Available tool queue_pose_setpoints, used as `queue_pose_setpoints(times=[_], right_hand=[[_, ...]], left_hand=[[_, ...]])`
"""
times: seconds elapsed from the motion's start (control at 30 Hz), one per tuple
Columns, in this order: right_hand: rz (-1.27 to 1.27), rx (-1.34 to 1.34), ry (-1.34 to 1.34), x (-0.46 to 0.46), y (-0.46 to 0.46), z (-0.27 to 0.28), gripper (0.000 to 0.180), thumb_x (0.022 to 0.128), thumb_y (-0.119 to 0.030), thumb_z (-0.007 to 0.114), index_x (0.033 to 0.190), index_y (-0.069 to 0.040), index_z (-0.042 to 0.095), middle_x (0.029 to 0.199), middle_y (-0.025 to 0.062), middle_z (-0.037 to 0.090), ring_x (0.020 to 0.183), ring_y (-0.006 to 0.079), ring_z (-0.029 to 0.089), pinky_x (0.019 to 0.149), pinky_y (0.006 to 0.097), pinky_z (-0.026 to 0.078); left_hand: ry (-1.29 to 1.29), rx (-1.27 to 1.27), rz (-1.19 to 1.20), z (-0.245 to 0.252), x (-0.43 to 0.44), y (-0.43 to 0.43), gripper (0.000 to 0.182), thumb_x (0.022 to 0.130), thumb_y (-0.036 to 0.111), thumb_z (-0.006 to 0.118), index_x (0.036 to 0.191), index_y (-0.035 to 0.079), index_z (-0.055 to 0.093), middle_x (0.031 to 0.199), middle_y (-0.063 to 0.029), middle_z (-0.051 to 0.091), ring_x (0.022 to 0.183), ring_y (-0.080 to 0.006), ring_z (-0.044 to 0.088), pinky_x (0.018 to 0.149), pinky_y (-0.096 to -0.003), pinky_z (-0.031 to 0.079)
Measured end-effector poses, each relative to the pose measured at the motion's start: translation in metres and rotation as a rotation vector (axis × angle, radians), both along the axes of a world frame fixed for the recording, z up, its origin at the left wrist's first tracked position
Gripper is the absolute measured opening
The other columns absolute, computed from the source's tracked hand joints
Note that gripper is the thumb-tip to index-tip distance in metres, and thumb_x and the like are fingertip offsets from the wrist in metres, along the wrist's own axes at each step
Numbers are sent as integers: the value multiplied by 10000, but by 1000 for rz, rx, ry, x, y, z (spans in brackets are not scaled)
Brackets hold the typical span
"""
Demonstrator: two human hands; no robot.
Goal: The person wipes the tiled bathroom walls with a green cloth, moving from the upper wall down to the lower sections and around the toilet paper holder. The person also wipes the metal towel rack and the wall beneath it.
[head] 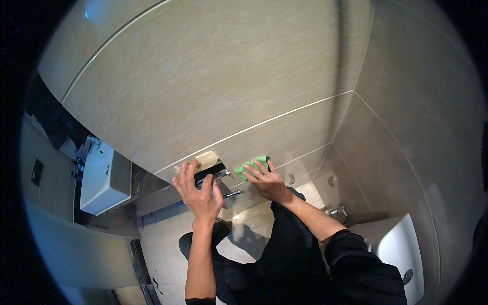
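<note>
My right hand [265,183] presses a green cloth [249,167] flat against the beige tiled wall, its fingers spread over the cloth. A small dark edge shows by the fingertips. Left of it, a shiny dark metal holder [217,170], perhaps for toilet paper, is fixed to the wall. My left hand [201,194] is raised in front of the holder's left part with fingers apart and bent. It hides that part, and whether the fingertips touch the metal cannot be told. A light reflection lies on the wall just above the holder.
A white toilet tank [400,255] stands at lower right, with a chrome valve [338,213] on the wall near it. A white washbasin [105,179] is mounted at left beneath a mirror. Below the holder a short chrome bar [231,194] sticks out. The floor [164,244] is light tile.
</note>
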State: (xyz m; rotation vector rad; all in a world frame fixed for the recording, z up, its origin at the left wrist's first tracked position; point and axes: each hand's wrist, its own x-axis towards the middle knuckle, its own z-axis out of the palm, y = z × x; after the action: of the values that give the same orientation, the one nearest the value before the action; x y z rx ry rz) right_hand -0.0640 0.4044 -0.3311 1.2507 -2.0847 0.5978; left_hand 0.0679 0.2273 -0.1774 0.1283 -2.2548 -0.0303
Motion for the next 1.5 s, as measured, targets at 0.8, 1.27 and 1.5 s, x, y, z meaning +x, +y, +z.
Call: queue_pose_setpoints(times=[0.8,1.27,1.5], right_hand=[[116,366,186,-9,-13,-35,619,863,-235,587,1479,-256,522,1658,-67,284,1507,248,246,1156,594,300],[140,437,644,28,-158,-54,587,1005,-178,421,1586,-166,333,1673,-23,260,1532,165,218,1259,475,48],[-141,401,1241,33,-176,-60,610,984,-183,498,1574,-191,342,1607,31,390,1409,154,448,1175,262,374]], left_hand=[[-297,2023,-16,-165,74,52,283,971,65,601,1246,3,585,1084,-121,740,929,-194,710,768,-285,534],[-242,2090,214,-191,125,35,344,958,82,589,1276,-33,528,1072,-140,743,910,-179,717,748,-286,540],[-205,2071,201,-191,129,30,317,954,100,636,1245,4,552,1068,-147,740,902,-222,728,723,-321,564]])
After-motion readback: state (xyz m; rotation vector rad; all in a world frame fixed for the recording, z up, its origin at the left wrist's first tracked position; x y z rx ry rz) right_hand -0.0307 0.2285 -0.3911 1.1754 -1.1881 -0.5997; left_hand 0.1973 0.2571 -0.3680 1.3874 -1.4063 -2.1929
